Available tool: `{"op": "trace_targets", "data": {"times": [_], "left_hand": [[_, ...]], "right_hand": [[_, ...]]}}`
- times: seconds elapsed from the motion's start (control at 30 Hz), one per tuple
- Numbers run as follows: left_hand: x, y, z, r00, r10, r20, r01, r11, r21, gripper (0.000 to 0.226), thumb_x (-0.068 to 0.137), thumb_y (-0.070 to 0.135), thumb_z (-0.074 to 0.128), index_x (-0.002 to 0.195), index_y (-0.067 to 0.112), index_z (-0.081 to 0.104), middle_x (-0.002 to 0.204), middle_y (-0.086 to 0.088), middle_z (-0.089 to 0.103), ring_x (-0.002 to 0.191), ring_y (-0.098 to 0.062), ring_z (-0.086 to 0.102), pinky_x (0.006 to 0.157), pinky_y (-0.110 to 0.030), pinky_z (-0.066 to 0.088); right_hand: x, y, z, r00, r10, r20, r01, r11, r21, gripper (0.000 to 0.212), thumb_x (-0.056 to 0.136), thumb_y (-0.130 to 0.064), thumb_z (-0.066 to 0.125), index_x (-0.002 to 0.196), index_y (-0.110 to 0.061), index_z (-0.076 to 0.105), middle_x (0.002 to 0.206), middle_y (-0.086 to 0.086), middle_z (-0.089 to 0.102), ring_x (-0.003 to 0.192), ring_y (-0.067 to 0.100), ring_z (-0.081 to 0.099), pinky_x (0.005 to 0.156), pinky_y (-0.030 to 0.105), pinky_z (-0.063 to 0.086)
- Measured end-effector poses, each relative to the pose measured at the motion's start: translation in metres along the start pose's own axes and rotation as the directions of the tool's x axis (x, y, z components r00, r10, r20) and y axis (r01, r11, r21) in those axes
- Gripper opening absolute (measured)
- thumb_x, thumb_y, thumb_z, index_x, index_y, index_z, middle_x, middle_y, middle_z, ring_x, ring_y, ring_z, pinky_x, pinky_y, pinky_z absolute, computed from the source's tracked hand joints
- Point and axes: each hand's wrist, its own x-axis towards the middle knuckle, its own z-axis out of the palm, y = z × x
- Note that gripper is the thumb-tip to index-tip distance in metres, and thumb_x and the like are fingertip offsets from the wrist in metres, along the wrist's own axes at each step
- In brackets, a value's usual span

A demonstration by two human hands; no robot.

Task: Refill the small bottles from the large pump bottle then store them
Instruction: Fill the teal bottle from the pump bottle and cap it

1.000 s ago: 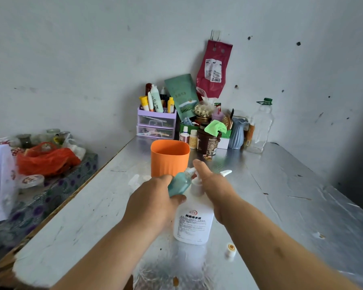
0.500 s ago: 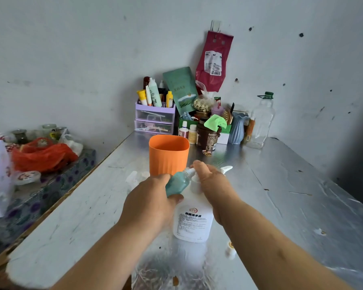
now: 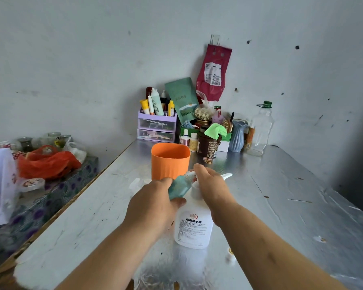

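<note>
Head view | left hand (image 3: 153, 204) clamped on tilted small bottle (image 3: 179, 187) | right hand (image 3: 213, 185) atop large pump bottle (image 3: 194, 227), finger curl hidden | spout (image 3: 226, 175) aimed 3 o'clock, off mouth, risking spill

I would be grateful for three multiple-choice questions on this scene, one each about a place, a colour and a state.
1. Where does the orange cup stand? A. on a shelf B. on the metal table, just beyond the large pump bottle C. on the floor
2. What colour is the cap of the clear bottle at the back? A. red B. yellow C. green
3. How is the small teal bottle? A. lying on the table B. held tilted in the left hand C. standing in the cup

Answers: 1 B, the cup sits on the tabletop behind the pump bottle; 2 C, its cap is green; 3 B, the left hand grips it above the table.
</note>
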Motion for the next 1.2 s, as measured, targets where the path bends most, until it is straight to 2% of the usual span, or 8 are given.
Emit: {"op": "trace_targets", "data": {"times": [0.13,0.27,0.37,0.47,0.63,0.73,0.93,1.2], "left_hand": [[0.001,-0.002,0.001,1.0,0.009,-0.013,-0.009,1.0,0.002,0.027,0.085,0.048,0.066,0.098,0.027,0.055,0.096,0.007,0.065,0.086,-0.018,0.06,0.069,-0.031,0.048],[0.002,-0.005,0.006,1.0,0.02,-0.019,-0.02,1.0,-0.023,0.026,0.085,0.048,0.065,0.098,0.027,0.056,0.095,0.008,0.064,0.085,-0.017,0.06,0.072,-0.033,0.05],[0.003,-0.007,0.009,1.0,0.025,-0.019,-0.025,1.0,-0.016,0.026,0.086,0.048,0.066,0.1,0.028,0.056,0.097,0.008,0.064,0.085,-0.017,0.06,0.072,-0.032,0.05],[0.002,-0.009,0.009,1.0,0.013,-0.004,-0.013,1.0,-0.006,0.027,0.086,0.048,0.065,0.104,0.03,0.057,0.101,0.009,0.065,0.087,-0.016,0.06,0.074,-0.032,0.051],[-0.001,-0.005,0.004,1.0,0.009,0.015,-0.009,1.0,-0.019,0.025,0.086,0.047,0.065,0.1,0.029,0.056,0.099,0.008,0.065,0.088,-0.017,0.06,0.074,-0.033,0.05],[-0.001,-0.001,-0.001,1.0,0.01,0.004,-0.01,1.0,-0.005,0.025,0.085,0.047,0.066,0.09,0.027,0.051,0.092,0.006,0.064,0.084,-0.019,0.059,0.066,-0.031,0.044],[0.0,0.001,-0.003,1.0,0.015,-0.01,-0.015,1.0,0.001,0.028,0.085,0.048,0.066,0.088,0.029,0.046,0.09,0.006,0.063,0.08,-0.017,0.057,0.06,-0.029,0.036],[0.001,-0.004,0.005,0.999,0.025,-0.02,-0.026,0.999,-0.027,0.027,0.085,0.048,0.066,0.103,0.029,0.056,0.1,0.008,0.065,0.088,-0.017,0.06,0.073,-0.033,0.05]], "right_hand": [[-0.001,0.005,-0.005,0.994,-0.114,0.004,0.114,0.991,-0.064,0.028,0.096,-0.039,0.042,0.09,-0.017,0.059,0.079,-0.004,0.057,0.07,0.01,0.051,0.063,0.019,0.04],[-0.003,0.011,-0.003,0.989,-0.15,0.006,0.15,0.984,-0.098,0.045,0.085,-0.052,0.036,0.1,-0.02,0.064,0.103,0.004,0.065,0.098,0.024,0.059,0.089,0.035,0.047],[-0.001,0.012,0.0,0.988,-0.157,0.015,0.157,0.973,-0.167,0.034,0.082,-0.05,0.032,0.082,-0.036,0.063,0.107,-0.001,0.066,0.107,0.023,0.058,0.102,0.044,0.042],[-0.003,0.008,0.001,0.993,-0.099,0.067,0.109,0.978,-0.179,0.037,0.078,-0.044,0.028,0.074,-0.049,0.065,0.114,-0.002,0.066,0.11,0.023,0.058,0.105,0.047,0.038],[-0.006,-0.003,-0.005,0.998,0.007,0.069,0.0,0.994,-0.111,0.03,0.089,-0.038,0.038,0.096,-0.03,0.066,0.109,0.002,0.064,0.104,0.026,0.057,0.094,0.041,0.047],[-0.007,-0.005,-0.007,0.995,0.074,0.059,-0.07,0.995,-0.072,0.033,0.084,-0.047,0.044,0.084,-0.02,0.062,0.085,0.005,0.059,0.08,0.025,0.054,0.075,0.035,0.043],[-0.006,0.001,-0.008,0.987,0.131,0.089,-0.133,0.991,0.017,0.041,0.084,-0.055,0.047,0.085,-0.018,0.064,0.091,0.009,0.064,0.092,0.029,0.062,0.094,0.042,0.046],[0.002,0.008,-0.008,0.989,0.128,0.08,-0.13,0.991,0.012,0.036,0.085,-0.054,0.047,0.078,-0.021,0.06,0.08,0.003,0.057,0.079,0.024,0.053,0.073,0.033,0.041]]}}
